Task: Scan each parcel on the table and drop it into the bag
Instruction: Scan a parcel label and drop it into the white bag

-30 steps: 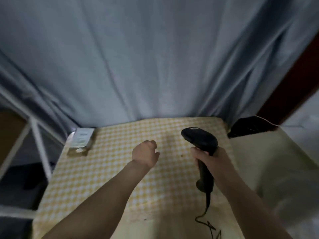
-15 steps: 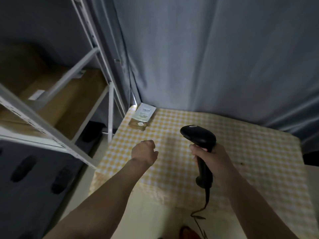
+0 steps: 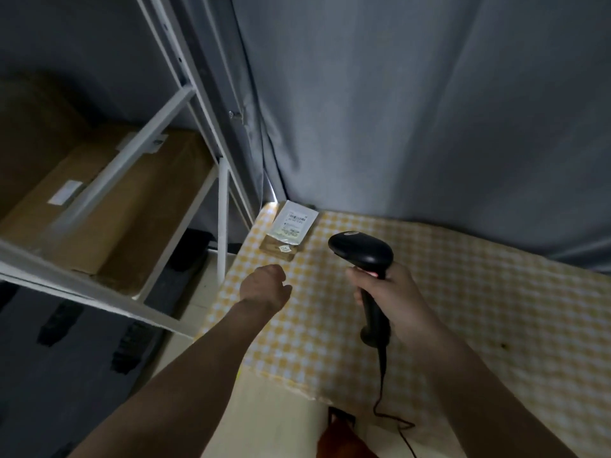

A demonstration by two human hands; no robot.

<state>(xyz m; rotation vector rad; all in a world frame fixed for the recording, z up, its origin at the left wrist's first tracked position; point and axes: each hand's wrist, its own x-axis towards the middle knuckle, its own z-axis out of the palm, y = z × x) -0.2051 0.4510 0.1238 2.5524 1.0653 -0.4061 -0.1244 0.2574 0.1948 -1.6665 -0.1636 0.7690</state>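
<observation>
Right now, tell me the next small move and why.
Probably reach the left hand forward to the parcel at the table's far corner: it holds nothing, while the right hand already grips the scanner.

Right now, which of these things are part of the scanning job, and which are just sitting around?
Part of the job:
- parcel at the table's far left corner
- barcode scanner, held in the right hand
- left hand, curled, holding nothing
- checked table

Just lying about:
- cardboard boxes on the white shelf rack
- grey curtain
</observation>
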